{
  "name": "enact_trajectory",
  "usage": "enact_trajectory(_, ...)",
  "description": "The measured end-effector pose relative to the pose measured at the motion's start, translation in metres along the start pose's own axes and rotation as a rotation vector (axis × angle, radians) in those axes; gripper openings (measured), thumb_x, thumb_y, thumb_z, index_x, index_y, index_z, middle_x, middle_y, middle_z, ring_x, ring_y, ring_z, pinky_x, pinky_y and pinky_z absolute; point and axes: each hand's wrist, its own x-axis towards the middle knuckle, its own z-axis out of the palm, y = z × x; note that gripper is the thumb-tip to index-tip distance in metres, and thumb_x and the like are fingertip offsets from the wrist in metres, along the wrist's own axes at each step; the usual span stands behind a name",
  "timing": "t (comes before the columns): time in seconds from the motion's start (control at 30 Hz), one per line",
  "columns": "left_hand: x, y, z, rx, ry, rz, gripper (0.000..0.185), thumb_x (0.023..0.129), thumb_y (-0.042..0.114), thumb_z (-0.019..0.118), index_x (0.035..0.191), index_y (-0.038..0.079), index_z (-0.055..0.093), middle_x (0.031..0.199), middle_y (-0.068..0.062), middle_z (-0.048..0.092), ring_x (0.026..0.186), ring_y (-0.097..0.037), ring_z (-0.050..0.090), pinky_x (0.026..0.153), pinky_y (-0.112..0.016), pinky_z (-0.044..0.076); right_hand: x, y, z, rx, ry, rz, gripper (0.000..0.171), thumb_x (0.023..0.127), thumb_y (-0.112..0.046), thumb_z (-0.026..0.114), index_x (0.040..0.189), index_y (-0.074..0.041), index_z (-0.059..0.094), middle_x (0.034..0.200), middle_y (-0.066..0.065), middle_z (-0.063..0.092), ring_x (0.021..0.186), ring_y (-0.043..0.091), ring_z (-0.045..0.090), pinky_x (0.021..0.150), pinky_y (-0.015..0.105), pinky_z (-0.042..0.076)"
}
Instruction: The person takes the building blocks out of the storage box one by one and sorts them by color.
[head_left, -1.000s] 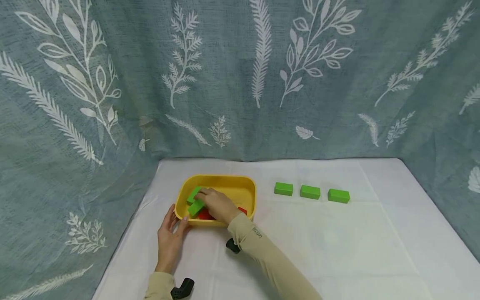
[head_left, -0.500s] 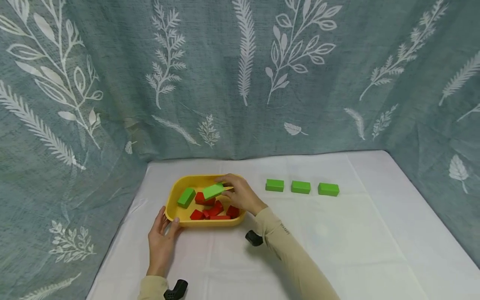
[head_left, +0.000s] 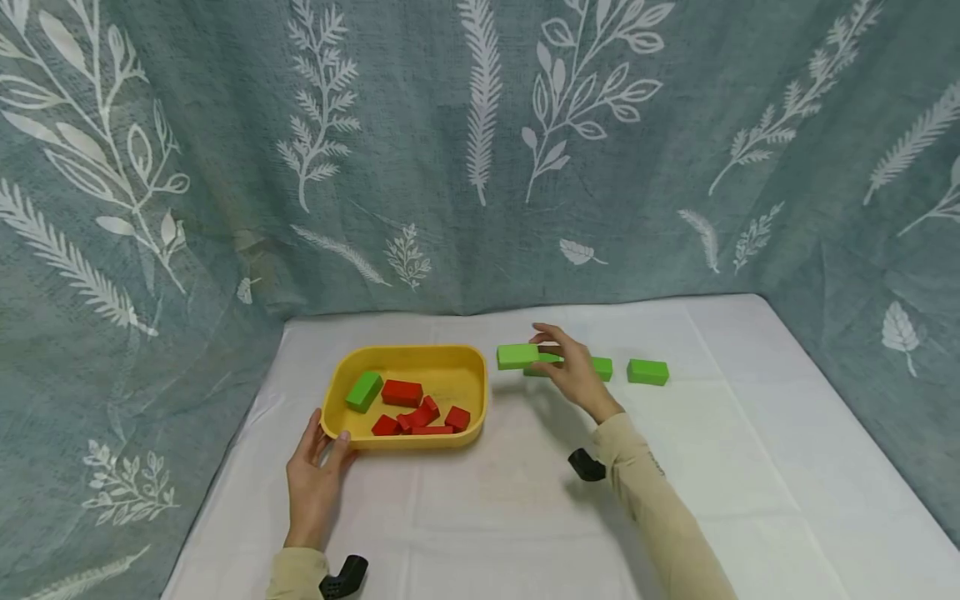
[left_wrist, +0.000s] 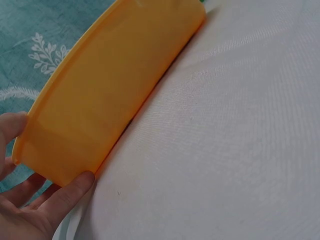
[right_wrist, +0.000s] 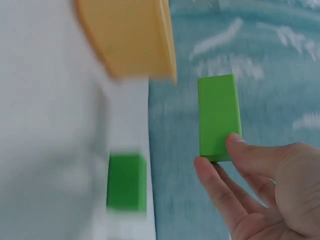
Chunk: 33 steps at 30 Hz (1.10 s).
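Between thumb and fingertips my right hand (head_left: 573, 375) pinches a green block (right_wrist: 217, 117) by one end, raised above the table to the right of a yellow plastic tub (head_left: 405, 444). In the head view it partly covers one of three green blocks standing in a row, whose rightmost block (head_left: 648, 372) shows whole. My left hand (head_left: 315, 483) grips the tub's near left corner, with the thumb on the front wall and the fingers at the left side. Inside the tub lie one green block (head_left: 364, 391), a larger red block (head_left: 402, 393) and several smaller red pieces.
A white cloth (head_left: 480, 525) covers the table under the tub and blocks. Behind it hangs a blue-green curtain (head_left: 420, 150) with white leaf patterns, also along the left and right sides.
My right hand has lifted a green block out of the tub and carried it right, toward the row. My left hand has stayed on the tub's corner. The head view has shifted slightly.
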Motion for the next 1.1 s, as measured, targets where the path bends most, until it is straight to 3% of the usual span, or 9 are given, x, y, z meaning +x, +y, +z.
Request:
enact_trajectory(0.33,0.001,0.003,-0.003,-0.033,-0.029,0.023,0.070,0.098,0.014,0.061,0.157,0.014,0.023,0.151,-0.019,0.037,0.135,-0.028,0.036,0.084,-0.015,0.053,-0.043,0.039,-0.105,-0.139,0.147,0.147,0.059,0.088,0.007,0.066,0.143,0.001,0.045,0.127,0.027,0.056,0.115,0.045,0.058,0.092,0.039,0.056)
enact_trajectory(0.6,0.000,0.003,-0.003,-0.037,-0.017,-0.014,0.070,0.098,0.011,0.059,0.157,0.016,0.023,0.151,-0.017,0.037,0.133,-0.026,0.037,0.084,-0.016,0.053,-0.087,0.066,-0.175,-0.279,0.214,0.230,0.060,0.089,0.008,0.064,0.144,0.004,0.041,0.129,0.031,0.053,0.112,0.051,0.056,0.079,0.004,0.049)
enact_trajectory(0.8,0.003,0.003,-0.001,-0.027,-0.022,0.021,0.069,0.098,0.015,0.060,0.157,0.015,0.023,0.152,-0.016,0.037,0.134,-0.026,0.038,0.085,-0.017,0.053,-0.102,0.090,-0.195,-0.296,0.157,0.305,0.059,0.089,0.010,0.063,0.142,0.012,0.038,0.128,0.037,0.050,0.110,0.054,0.055,0.073,0.010,0.054)
enact_trajectory(0.97,0.000,0.001,0.001,-0.024,-0.024,-0.005,0.070,0.099,0.014,0.059,0.157,0.016,0.021,0.153,-0.016,0.036,0.135,-0.026,0.037,0.087,-0.019,0.052,-0.109,0.101,-0.201,-0.366,0.104,0.299,0.057,0.087,0.013,0.063,0.138,0.016,0.039,0.124,0.039,0.052,0.107,0.055,0.057,0.072,0.009,0.052)
enact_trajectory(1.1,-0.003,0.001,-0.002,-0.027,-0.014,0.000,0.070,0.099,0.014,0.059,0.157,0.016,0.021,0.153,-0.016,0.036,0.136,-0.026,0.036,0.087,-0.019,0.052,-0.112,0.103,-0.202,-0.355,0.096,0.300,0.055,0.088,0.013,0.062,0.138,0.016,0.040,0.125,0.040,0.051,0.108,0.055,0.056,0.073,0.009,0.052)
